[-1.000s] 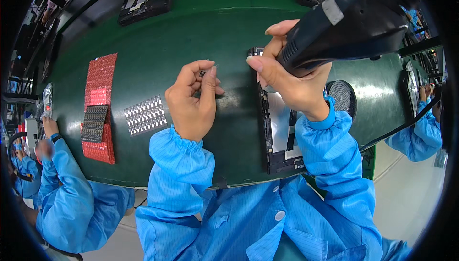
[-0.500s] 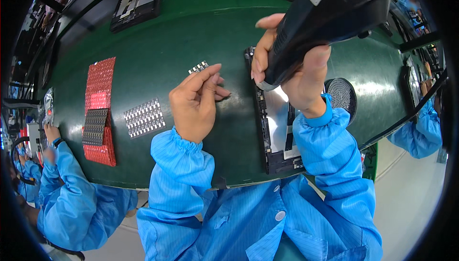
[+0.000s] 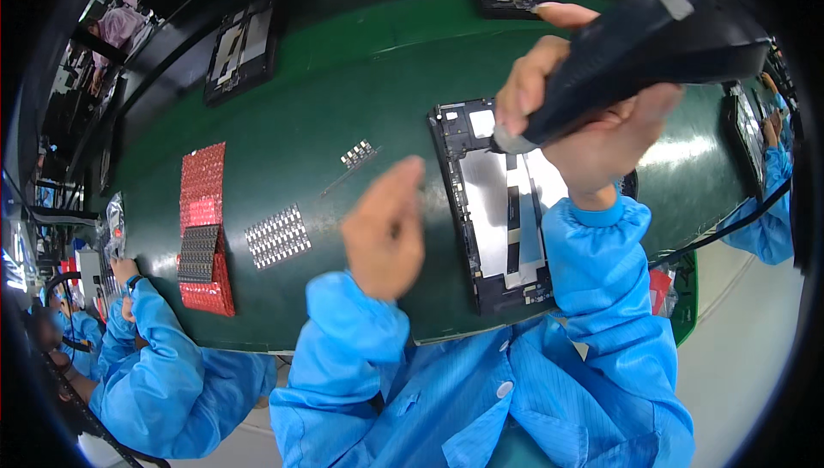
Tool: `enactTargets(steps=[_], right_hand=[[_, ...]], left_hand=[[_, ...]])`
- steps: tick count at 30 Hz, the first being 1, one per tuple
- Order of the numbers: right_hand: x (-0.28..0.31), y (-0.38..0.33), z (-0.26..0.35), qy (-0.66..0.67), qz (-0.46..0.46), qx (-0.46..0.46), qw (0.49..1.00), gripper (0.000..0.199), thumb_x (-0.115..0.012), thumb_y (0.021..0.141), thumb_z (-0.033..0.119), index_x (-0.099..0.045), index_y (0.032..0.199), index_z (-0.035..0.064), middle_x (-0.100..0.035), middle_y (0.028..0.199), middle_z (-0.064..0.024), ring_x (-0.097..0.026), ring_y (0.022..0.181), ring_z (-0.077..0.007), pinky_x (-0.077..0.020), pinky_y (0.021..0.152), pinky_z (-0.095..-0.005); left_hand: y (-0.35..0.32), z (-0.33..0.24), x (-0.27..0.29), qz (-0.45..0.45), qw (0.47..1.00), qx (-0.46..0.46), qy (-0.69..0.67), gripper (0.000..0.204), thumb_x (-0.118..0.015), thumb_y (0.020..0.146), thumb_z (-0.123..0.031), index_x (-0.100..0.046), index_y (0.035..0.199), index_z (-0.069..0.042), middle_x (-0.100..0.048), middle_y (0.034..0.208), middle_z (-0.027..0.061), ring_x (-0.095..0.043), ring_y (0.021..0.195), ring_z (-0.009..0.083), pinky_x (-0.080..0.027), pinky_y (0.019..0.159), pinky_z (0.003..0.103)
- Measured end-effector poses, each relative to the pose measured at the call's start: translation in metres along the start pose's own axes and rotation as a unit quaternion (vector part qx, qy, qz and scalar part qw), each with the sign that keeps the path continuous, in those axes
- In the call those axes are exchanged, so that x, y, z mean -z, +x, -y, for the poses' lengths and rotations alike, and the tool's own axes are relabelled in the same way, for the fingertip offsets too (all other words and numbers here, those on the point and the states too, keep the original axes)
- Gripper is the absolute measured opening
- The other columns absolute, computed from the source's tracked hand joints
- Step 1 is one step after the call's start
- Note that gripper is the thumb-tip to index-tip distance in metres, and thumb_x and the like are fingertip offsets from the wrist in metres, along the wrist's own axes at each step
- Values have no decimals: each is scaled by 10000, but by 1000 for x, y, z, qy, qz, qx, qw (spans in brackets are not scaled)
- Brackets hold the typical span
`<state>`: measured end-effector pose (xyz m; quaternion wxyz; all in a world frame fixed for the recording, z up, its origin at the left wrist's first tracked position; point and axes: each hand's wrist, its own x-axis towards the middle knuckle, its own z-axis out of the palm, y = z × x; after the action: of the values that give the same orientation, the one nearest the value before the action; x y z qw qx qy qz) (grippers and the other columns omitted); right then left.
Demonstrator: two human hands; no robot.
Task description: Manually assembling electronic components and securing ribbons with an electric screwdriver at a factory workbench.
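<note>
My right hand [image 3: 592, 138] is wrapped round a black electric screwdriver [image 3: 635, 52], its grey tip pointing down to the left. That tip is over the upper part of an opened tablet-like device [image 3: 485, 219], which has a black frame, silver plates and a dark ribbon strip. Whether the tip touches it I cannot tell. Left of the device, my left hand [image 3: 384, 232] is over the table with its fingers bunched together and blurred; anything between them is hidden. Beyond it lie a small piece of white-and-dark label sheet [image 3: 358, 153] and a thin dark strip [image 3: 348, 175].
A larger label sheet [image 3: 277, 236] lies left on the green table [image 3: 318, 99]. Beside it is red bubble wrap [image 3: 203, 185] with a dark sheet [image 3: 199, 253] on top. Similar devices stand at the back, one at left [image 3: 240, 52]. A co-worker's blue sleeve [image 3: 167, 322] is at left.
My right hand and the screwdriver have moved right and slightly down in the picture. My left hand has moved right and down. The view has shifted, showing more of the device.
</note>
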<state>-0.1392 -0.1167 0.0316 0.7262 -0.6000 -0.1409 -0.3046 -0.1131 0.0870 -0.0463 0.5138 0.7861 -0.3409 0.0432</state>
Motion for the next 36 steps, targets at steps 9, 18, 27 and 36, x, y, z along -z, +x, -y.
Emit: enactTargets(steps=[9,18,27,36], right_hand=[[43,-31,14,-16,-84,-2,996,949,-361,808,759,-334,1292,-56,-497,696,-68,-495,547,-162,-422,515,-305],[35,-56,10,-17,-98,-26,995,912,-390,795,762,-385,1209,-50,-501,621,-70,-505,491,-161,-437,449,-283],[30,-64,1,8,-23,-109,994,667,-381,895,608,-448,1167,3,-550,630,-79,-530,503,-134,-433,465,-251],[30,-59,8,66,27,-67,995,528,-593,875,374,-460,1142,-61,-579,700,-50,-519,600,-81,-431,538,-243]], left_hand=[[-64,-38,-42,177,946,-249,107,482,-735,709,-212,-583,1080,56,-567,1194,204,-531,1161,318,-421,976,429],[65,48,-19,118,940,-200,250,467,-712,729,-159,-533,1111,40,-556,1124,230,-541,1049,387,-421,951,432],[203,111,-8,92,881,-51,461,197,-652,744,-69,-580,917,-7,-591,991,152,-584,921,342,-482,822,415],[259,114,-99,231,839,-244,428,667,-673,660,-78,-436,1277,17,-413,1372,182,-382,1286,313,-345,1041,489]])
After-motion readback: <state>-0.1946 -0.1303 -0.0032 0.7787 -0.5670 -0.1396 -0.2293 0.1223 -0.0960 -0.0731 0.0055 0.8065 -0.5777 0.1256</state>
